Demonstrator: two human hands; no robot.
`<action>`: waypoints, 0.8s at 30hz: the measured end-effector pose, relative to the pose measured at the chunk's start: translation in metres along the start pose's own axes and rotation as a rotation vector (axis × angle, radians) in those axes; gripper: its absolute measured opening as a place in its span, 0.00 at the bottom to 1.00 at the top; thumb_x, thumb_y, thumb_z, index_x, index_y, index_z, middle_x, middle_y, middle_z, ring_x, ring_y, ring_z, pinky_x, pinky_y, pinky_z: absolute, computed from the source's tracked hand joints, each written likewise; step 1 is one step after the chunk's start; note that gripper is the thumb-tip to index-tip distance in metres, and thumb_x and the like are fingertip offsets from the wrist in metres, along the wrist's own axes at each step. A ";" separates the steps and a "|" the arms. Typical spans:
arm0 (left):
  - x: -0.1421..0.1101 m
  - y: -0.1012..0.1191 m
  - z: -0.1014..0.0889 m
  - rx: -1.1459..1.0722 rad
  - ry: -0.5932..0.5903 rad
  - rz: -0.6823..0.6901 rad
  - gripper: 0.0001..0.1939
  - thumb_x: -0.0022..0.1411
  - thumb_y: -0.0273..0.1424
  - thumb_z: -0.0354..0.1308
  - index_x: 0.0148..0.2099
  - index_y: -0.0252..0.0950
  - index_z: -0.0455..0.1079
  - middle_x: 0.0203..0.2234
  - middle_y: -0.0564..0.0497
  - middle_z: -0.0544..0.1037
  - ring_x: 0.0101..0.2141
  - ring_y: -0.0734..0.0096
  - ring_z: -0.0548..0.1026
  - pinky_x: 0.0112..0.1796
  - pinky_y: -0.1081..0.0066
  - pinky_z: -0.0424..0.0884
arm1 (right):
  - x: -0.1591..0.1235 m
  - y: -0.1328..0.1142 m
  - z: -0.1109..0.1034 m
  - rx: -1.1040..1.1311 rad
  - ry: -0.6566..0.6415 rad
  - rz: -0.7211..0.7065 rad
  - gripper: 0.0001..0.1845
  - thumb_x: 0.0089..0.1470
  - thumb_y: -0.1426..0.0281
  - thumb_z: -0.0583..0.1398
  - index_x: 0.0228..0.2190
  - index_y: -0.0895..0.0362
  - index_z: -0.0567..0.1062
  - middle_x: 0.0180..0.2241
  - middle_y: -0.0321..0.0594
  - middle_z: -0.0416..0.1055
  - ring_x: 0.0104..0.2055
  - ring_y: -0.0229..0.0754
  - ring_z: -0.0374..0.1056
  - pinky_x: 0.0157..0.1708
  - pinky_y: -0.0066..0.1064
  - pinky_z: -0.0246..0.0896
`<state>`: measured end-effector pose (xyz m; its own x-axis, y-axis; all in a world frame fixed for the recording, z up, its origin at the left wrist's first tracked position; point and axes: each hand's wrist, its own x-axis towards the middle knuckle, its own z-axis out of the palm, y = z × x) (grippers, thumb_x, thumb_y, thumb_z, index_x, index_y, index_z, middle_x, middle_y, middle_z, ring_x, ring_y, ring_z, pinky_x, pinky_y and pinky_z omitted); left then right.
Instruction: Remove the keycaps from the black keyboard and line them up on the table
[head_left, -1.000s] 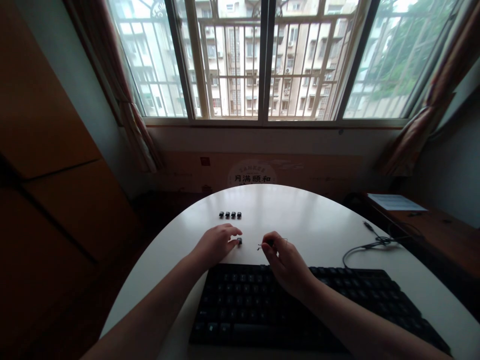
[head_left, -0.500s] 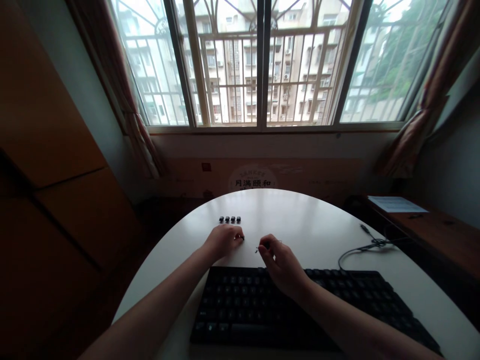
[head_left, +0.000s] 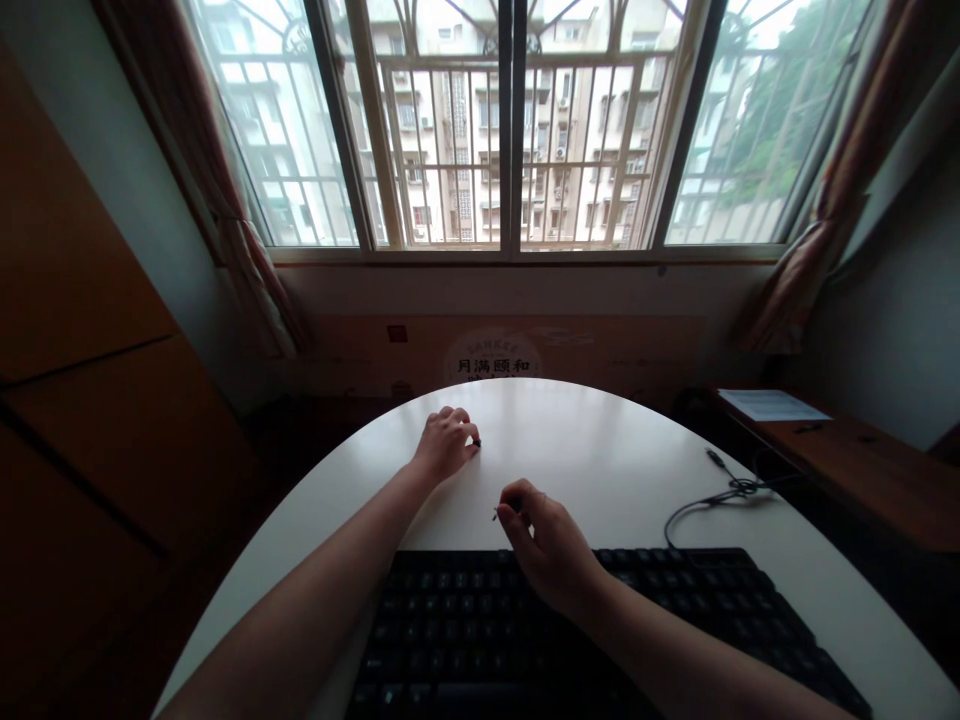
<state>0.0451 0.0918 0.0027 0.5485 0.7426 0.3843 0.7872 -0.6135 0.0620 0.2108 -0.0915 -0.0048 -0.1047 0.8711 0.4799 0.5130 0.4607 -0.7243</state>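
My left hand (head_left: pixel 445 443) reaches out over the white round table (head_left: pixel 600 450) with its fingers curled, and a small black keycap (head_left: pixel 477 442) shows at its fingertips. The row of keycaps seen before is hidden under this hand. My right hand (head_left: pixel 545 540) rests closer to me, just beyond the black keyboard (head_left: pixel 675 620), pinching a thin wire keycap puller (head_left: pixel 498 513) whose tip pokes out to the left.
A black cable (head_left: pixel 712 490) curls across the right side of the table. A wooden side table with a sheet of paper (head_left: pixel 772 404) stands at the right. A cardboard box (head_left: pixel 495 350) lies under the barred window. A wooden cabinet is at the left.
My left hand carried a keycap forward from near the keyboard to the row of keycaps and now covers them. My right hand drew back a little with the puller. The view shifted.
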 end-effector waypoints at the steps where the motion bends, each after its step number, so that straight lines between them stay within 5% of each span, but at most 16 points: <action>1: -0.001 -0.005 0.001 0.002 0.018 -0.004 0.08 0.55 0.30 0.61 0.39 0.42 0.78 0.47 0.44 0.74 0.50 0.50 0.67 0.53 0.52 0.60 | 0.000 0.001 0.000 -0.003 0.000 0.003 0.07 0.62 0.65 0.53 0.36 0.54 0.68 0.27 0.35 0.70 0.27 0.38 0.65 0.32 0.29 0.60; 6: -0.006 -0.019 0.010 -0.008 0.081 -0.032 0.21 0.54 0.37 0.64 0.51 0.44 0.73 0.57 0.46 0.69 0.57 0.49 0.63 0.55 0.52 0.59 | 0.000 0.002 0.000 0.006 -0.009 0.005 0.07 0.62 0.65 0.53 0.36 0.54 0.68 0.26 0.35 0.70 0.27 0.38 0.65 0.32 0.29 0.60; 24: -0.005 -0.019 0.021 0.013 -0.043 -0.020 0.10 0.60 0.35 0.59 0.43 0.42 0.76 0.59 0.44 0.67 0.61 0.52 0.59 0.60 0.48 0.49 | -0.001 -0.001 -0.001 0.013 -0.013 0.022 0.08 0.63 0.64 0.52 0.35 0.54 0.68 0.26 0.35 0.69 0.27 0.39 0.65 0.32 0.29 0.60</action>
<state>0.0336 0.1053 -0.0195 0.5444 0.7655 0.3431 0.8015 -0.5953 0.0566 0.2115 -0.0929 -0.0042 -0.1048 0.8831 0.4573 0.5045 0.4435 -0.7408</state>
